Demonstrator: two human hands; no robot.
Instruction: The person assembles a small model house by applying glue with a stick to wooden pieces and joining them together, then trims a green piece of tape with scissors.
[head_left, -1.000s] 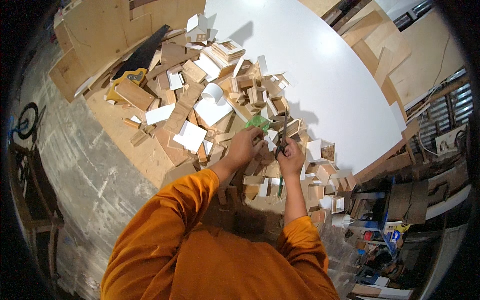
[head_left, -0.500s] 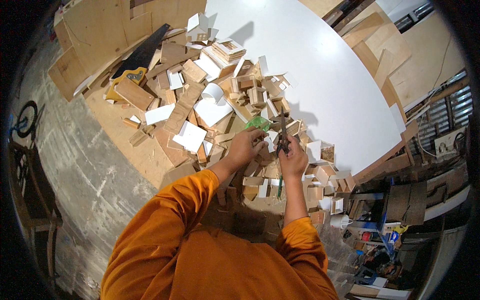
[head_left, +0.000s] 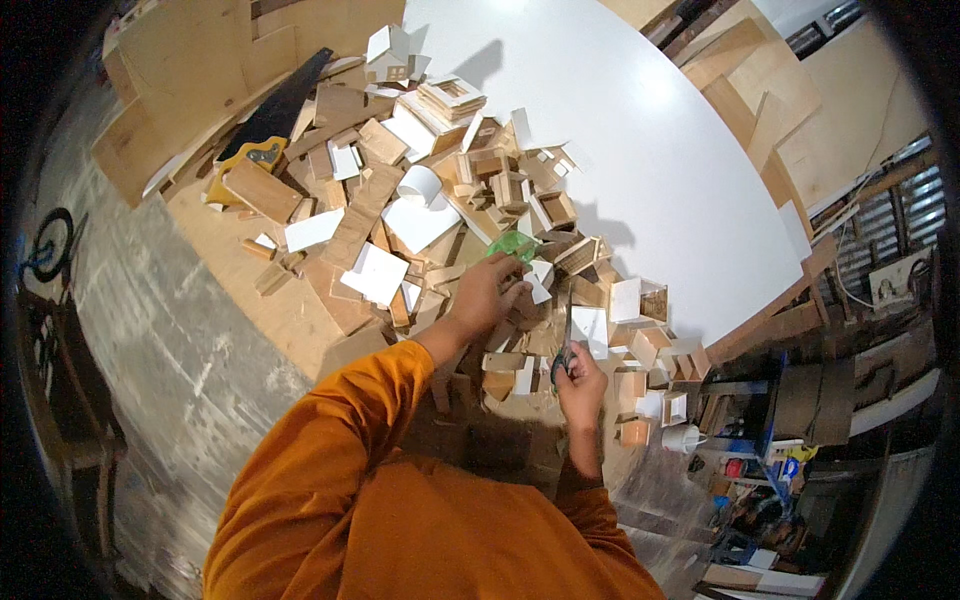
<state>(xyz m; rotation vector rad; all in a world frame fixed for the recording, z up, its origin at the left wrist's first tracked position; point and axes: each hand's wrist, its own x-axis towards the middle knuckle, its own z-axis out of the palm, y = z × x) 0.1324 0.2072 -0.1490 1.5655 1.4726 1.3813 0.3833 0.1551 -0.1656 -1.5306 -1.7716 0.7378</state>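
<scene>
My left hand (head_left: 488, 297) hovers over the middle of a heap of wooden offcuts, its fingers curled together. Whatever it pinches, if anything, is too small to make out. Just beyond its fingertips lies a crumpled green see-through plastic piece (head_left: 513, 246). Lower and to the right, my right hand (head_left: 582, 388) is wrapped round the dark handles of a pair of scissors (head_left: 562, 362), whose blades point away from me. A white panel (head_left: 589, 331) and small wooden box shapes (head_left: 646, 300) lie beside the scissors.
A handsaw with a yellow handle (head_left: 246, 160) rests at the heap's far left. A white roll (head_left: 419, 184) sits among the offcuts, and a small white model house (head_left: 388, 52) stands at the back. To the right spreads a large white board (head_left: 680, 180).
My right hand has drawn back toward me with the scissors, away from my left hand. My left hand has stayed almost in place beside the green plastic.
</scene>
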